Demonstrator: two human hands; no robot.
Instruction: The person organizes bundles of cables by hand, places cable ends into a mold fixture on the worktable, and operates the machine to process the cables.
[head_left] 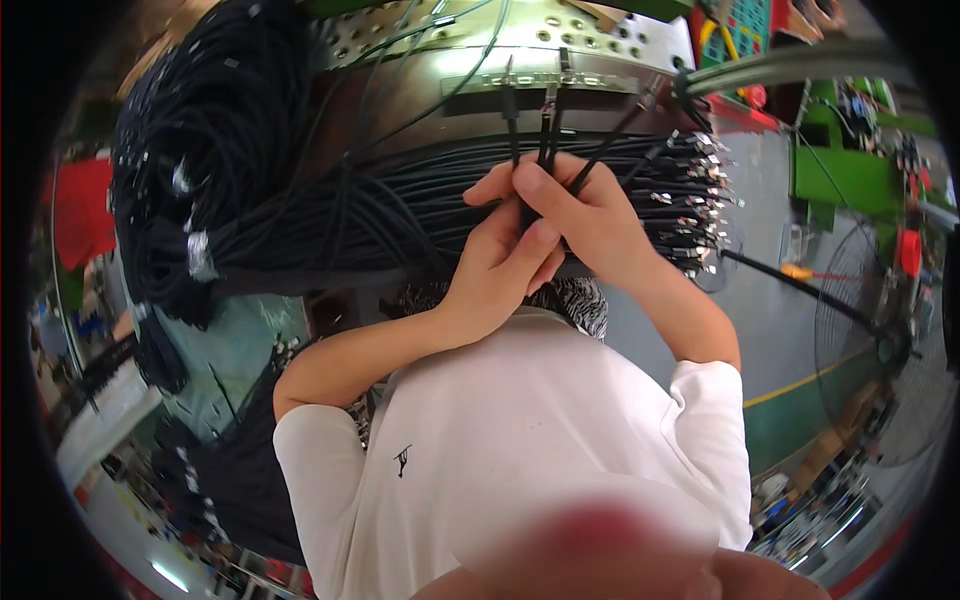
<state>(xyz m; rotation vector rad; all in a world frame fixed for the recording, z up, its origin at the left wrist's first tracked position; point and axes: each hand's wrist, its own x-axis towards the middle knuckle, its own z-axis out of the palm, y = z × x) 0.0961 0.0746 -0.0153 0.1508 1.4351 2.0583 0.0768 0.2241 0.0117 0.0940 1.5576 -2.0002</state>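
Both my hands are together over the front of the bench, closed around a few thin black cables (548, 135) with metal plug ends. The plug ends fan out upward, away from me. My left hand (503, 262) wraps the cables lower down, its thumb toward the right. Just above it, my right hand (585, 212) pinches them between thumb and fingers. My fingers hide the exact number of cables. Behind and beneath the hands lies a thick bundle of black cables (400, 205), its many silvery connector ends (705, 200) bunched at the right.
A large coil of black cable (235, 110) is heaped at the left. Beyond my hands are a metal strip with small fittings (610, 83) and a perforated metal plate (560, 30). A grey pipe (790, 72) crosses the upper right. A fan (890, 345) and green machine (845, 178) stand right.
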